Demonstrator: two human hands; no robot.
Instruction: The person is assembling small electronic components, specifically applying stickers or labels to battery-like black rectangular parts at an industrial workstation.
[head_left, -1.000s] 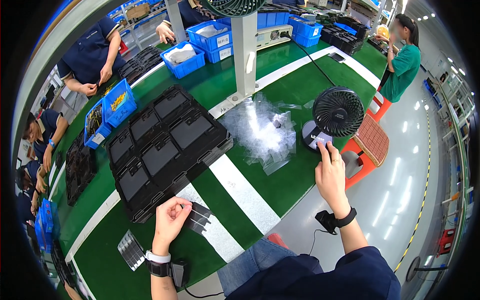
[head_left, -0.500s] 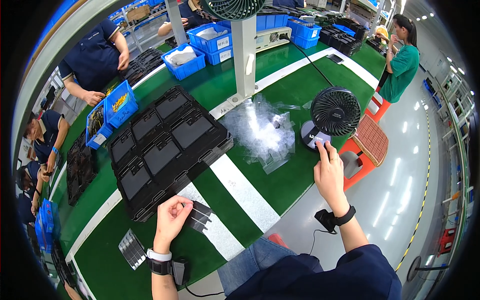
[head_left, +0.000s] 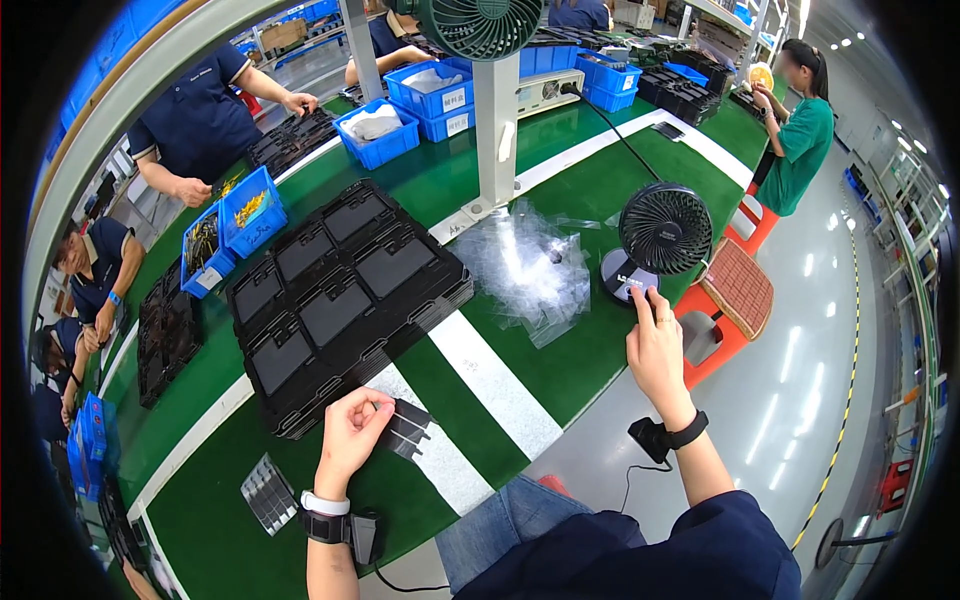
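My left hand (head_left: 352, 435) pinches the edge of a small dark sheet (head_left: 406, 432) marked with pale strips, held just above the green table near its front edge. My right hand (head_left: 657, 345) reaches to a small black desk fan (head_left: 665, 228); its index and middle fingers are stretched onto the fan's base (head_left: 626, 276), and nothing is gripped. Left of my left wrist lies another sheet of dark and silvery strips (head_left: 270, 493). Beyond my left hand is a stack of black trays (head_left: 345, 290) with dark flat panels in their compartments.
Clear film pieces (head_left: 530, 275) pile up beside a metal post (head_left: 494, 130). Blue bins (head_left: 250, 212) with yellow and dark parts stand past the trays. Another fan (head_left: 480, 25) hangs above. Co-workers stand across the table and at the far right, near orange stools (head_left: 715, 325).
The view has shifted slightly. My left hand still pinches the dark sheet, and my right fingers stay at the fan's base. Across the table, a co-worker's hand has moved out over dark trays.
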